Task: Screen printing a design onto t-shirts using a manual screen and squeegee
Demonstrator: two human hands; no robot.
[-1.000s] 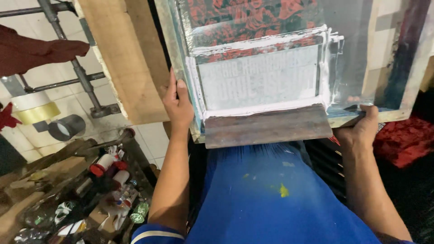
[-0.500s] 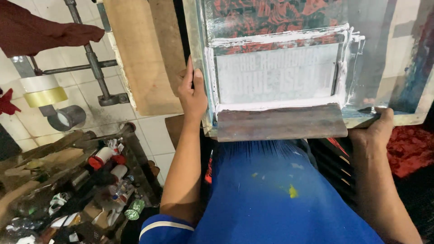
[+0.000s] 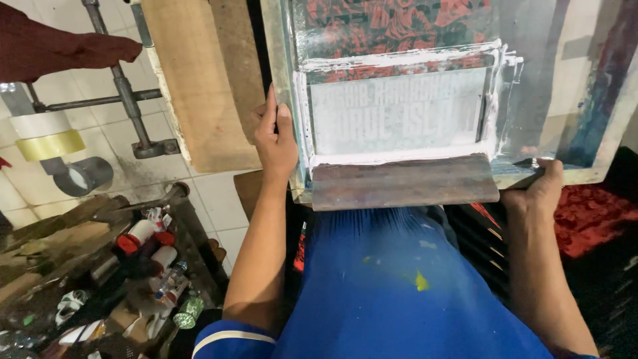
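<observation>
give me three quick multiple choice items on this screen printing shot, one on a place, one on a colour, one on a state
1. Where does the left hand grip the screen frame?
A. its left side
B. its far edge
C. its middle mesh

2. What colour is the fabric seen through the mesh?
A. green and yellow
B. red and dark
C. plain white

3. How does the squeegee lie?
A. upright in the right hand
B. on the floor
C. flat along the frame's near edge, held by neither hand

Answers: 1 A, fingers wrap the left rail. 2 B, a red pattern shows above the white ink. 3 C, the right hand grips the frame's near right corner beside it.
</observation>
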